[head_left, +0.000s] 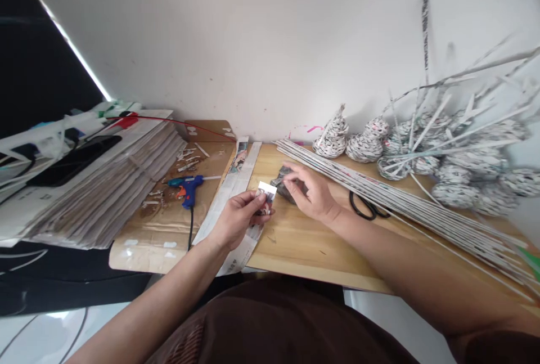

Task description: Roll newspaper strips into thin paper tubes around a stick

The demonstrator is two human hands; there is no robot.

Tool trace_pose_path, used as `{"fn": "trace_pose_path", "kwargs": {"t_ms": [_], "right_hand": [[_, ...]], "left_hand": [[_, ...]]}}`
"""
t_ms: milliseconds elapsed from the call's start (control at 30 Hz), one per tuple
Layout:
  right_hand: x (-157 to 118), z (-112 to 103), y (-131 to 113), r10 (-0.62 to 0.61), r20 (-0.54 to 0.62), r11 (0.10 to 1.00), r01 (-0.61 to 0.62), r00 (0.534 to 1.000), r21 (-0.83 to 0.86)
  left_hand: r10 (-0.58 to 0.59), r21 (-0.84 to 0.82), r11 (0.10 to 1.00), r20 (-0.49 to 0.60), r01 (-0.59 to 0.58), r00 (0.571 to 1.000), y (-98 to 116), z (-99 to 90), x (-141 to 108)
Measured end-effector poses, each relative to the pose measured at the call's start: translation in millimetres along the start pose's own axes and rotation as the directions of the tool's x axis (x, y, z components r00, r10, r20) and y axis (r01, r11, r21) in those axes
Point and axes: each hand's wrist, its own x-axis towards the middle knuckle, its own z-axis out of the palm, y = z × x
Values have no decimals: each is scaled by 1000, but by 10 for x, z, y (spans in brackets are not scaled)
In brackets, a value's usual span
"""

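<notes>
Between thumb and fingers, my left hand point(242, 215) pinches a small piece of printed paper point(266, 198) with a white top edge. My right hand point(311, 192) is just to the right of it, fingers curved and apart, with nothing visible in them. Behind the right fingers lies a dark grey, crumpled-looking lump point(278, 181), partly hidden; whether the fingertips touch it I cannot tell. Long flat paper strips point(225, 195) lie on the table beneath and left of my left hand.
A blue glue gun point(192, 191) rests on cardboard point(164, 246) at left, beside a tall paper stack point(113, 201). Long rolled paper sticks point(379, 195) cross the right side near black scissor handles point(363, 206). Woven paper shapes point(331, 136) stand along the wall.
</notes>
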Motion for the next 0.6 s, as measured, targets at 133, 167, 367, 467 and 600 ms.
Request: {"fn": "trace_pose_path", "kwargs": {"t_ms": [133, 167, 367, 467, 600], "right_hand": [[-54, 116, -41, 161, 284, 948, -228, 945, 220], [-56, 137, -32, 168, 354, 940, -258, 920, 225], [-19, 134, 106, 118, 296, 986, -147, 948, 78], [-21, 120, 132, 4, 195, 997, -20, 981, 80], [-43, 138, 44, 117, 177, 981, -141, 977, 131]], "left_hand": [[11, 34, 999, -15, -10, 1000, -8, -7, 2], [12, 42, 999, -16, -12, 1000, -18, -12, -2], [16, 48, 999, -24, -15, 1000, -84, -31, -25], [5, 35, 999, -16, -4, 1000, -94, -14, -28], [15, 10, 1000, -29, -14, 999, -90, 10, -25]]}}
